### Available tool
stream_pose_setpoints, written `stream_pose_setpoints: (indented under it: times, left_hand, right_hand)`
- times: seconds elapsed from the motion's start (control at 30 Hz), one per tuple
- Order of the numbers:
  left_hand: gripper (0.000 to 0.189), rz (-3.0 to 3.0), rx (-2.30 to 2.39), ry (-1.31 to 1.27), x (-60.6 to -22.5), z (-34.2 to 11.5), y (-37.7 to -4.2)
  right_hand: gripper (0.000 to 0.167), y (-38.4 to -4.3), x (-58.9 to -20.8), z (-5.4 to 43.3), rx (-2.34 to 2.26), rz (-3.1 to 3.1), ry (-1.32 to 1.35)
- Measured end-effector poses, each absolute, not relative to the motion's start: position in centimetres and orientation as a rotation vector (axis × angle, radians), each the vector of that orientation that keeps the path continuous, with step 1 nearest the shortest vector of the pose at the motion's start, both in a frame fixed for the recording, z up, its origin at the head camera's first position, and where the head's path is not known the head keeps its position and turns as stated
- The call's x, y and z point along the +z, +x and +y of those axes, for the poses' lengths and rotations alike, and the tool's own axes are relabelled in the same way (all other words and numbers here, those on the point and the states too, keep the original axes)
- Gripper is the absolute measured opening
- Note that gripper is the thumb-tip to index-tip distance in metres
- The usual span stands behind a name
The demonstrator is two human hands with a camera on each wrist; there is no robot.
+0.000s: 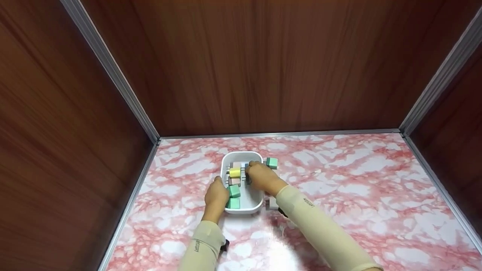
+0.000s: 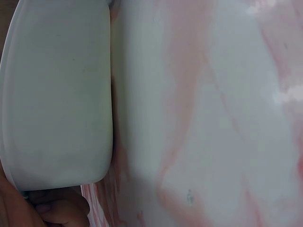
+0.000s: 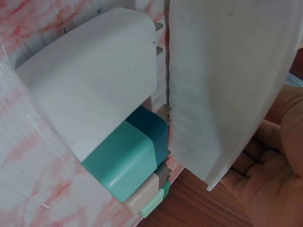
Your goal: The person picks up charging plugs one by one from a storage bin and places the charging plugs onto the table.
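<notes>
A white plastic tub (image 1: 257, 205) stands on the table, with several plug-in chargers inside along its left side, among them a yellow charger (image 1: 235, 172) and a green charger (image 1: 234, 203). My left hand (image 1: 217, 195) grips the tub's left wall; in the left wrist view its curled fingers (image 2: 64, 208) show below the tub. Reaching over the right wall, my right hand (image 1: 262, 177) pinches a dark charger (image 1: 247, 178) inside the tub. The right wrist view shows that palm beyond the rim, with the fingertips hidden.
Outside the tub's right wall lie more chargers: a green one (image 1: 272, 163) at the far end, a white one (image 3: 94, 80), and a teal one (image 3: 123, 158). Brown wood-grain panels (image 1: 263, 67) with metal edging enclose the red-and-white marbled table (image 1: 361, 195).
</notes>
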State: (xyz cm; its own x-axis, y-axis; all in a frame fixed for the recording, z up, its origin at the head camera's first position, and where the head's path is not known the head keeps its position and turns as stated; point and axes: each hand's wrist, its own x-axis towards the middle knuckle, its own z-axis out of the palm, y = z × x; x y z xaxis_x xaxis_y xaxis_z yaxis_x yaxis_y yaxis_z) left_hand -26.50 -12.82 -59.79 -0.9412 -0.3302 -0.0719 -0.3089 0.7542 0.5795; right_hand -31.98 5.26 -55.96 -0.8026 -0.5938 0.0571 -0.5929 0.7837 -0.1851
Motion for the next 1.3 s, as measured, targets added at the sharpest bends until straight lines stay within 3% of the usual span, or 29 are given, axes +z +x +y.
stream_pose_setpoints:
  times: [1.3]
  left_hand:
    - [0.040,-2.904,-0.931,0.531,-60.2,-13.0,-26.6]
  right_hand:
    - [0.043,-30.3,-53.0,8.5,-0.516,3.026,-1.100]
